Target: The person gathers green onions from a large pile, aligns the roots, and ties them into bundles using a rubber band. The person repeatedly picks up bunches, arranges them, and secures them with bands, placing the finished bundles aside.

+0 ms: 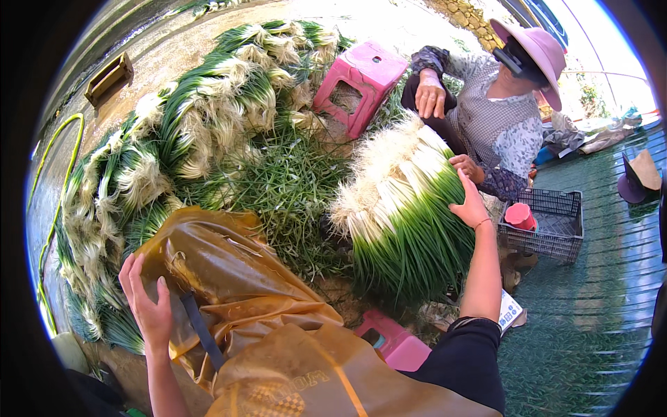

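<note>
A large stack of green onions (401, 198) lies before me, its roots to the upper left and its green leaves to the lower right. My right hand (471, 200) rests against the leaves on the right side, thumb and fingers spread and not closed around any bunch. My left hand (148, 307) is at the lower left, fingers apart, beside the brown waterproof apron (245, 281) over my legs. Whether its fingertips touch the apron, I cannot tell. Across the stack, a co-worker's hand (466, 167) is close to my right fingertips; their other hand (430, 96) hangs above the roots.
More green onion bunches (208, 109) are heaped to the left, around loose green trimmings (292, 172). Pink plastic stools stand beyond (372, 65) and beside me (401, 349). On the right is a black crate (560, 221) holding a pink container (519, 215). A yellow hose (57, 219) runs along the left.
</note>
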{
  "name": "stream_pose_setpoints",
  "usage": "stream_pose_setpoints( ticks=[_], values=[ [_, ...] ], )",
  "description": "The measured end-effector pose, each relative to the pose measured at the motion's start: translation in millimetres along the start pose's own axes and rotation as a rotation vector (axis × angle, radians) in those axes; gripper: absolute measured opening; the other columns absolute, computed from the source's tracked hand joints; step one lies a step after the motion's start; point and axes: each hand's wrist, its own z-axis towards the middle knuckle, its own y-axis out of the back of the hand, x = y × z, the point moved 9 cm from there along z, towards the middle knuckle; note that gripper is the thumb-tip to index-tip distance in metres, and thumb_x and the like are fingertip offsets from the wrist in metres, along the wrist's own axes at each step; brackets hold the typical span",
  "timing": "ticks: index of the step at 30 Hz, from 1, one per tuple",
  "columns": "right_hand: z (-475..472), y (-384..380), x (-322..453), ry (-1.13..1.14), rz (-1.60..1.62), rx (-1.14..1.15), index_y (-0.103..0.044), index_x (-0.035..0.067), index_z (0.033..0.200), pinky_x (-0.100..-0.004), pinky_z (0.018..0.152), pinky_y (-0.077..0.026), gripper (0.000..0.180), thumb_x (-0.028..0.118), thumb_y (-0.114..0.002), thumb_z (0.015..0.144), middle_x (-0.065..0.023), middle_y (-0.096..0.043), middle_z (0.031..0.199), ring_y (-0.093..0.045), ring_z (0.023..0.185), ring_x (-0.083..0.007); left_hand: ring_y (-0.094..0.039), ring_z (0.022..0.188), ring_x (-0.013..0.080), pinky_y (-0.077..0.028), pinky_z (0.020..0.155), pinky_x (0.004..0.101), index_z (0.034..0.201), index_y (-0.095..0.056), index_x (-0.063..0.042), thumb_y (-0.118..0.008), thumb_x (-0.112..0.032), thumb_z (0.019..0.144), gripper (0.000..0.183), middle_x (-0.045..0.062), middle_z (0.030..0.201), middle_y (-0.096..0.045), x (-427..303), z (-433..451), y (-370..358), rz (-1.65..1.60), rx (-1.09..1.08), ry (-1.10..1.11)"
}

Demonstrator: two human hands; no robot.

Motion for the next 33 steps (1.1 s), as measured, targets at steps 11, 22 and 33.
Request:
stream_pose_setpoints(
  ticks=[11,22,33],
  values=[
    [-21.7,56.8,119.9,0.251,0.000,-0.283,-0.046,0.004,0.135,-0.0434,0.108,-0.030,0.058,0.023,-0.069,0.084,-0.0129,-0.054,0.132,-0.045,0.127,-0.0319,-0.044,0.126,0.0335,-0.032,0.108,0.0419,0.128,-0.051,-0.003,-0.061,0.003,0.080,0.049,0.016,0.133,-0.048,-9.3,6.4,-7.7,-0.035,0.011,-0.027],
    [105.8,-64.9,206.0,0.224,-0.501,0.116,-0.067,0.015,0.116,-0.0471,0.112,-0.025,0.044,0.049,-0.056,0.090,-0.0081,-0.062,0.125,-0.050,0.125,-0.0256,-0.047,0.124,0.0304,-0.036,0.106,0.0396,0.126,-0.055,-0.004,-0.058,0.001,0.086,0.040,0.015,0.132,-0.049,59.3,-38.0,32.6,-0.072,-0.114,0.216],
    [54.0,-127.6,123.2,-0.025,-0.875,0.334,-0.057,0.015,0.133,-0.0563,0.116,-0.004,0.074,0.069,-0.044,0.084,-0.0169,-0.040,0.148,-0.022,0.143,-0.0370,-0.048,0.123,0.0248,-0.040,0.105,0.0389,0.127,-0.055,-0.003,-0.054,-0.001,0.091,0.036,0.013,0.133,-0.048,151.7,-103.3,23.3,-0.149,-0.142,0.561]
  ],
)
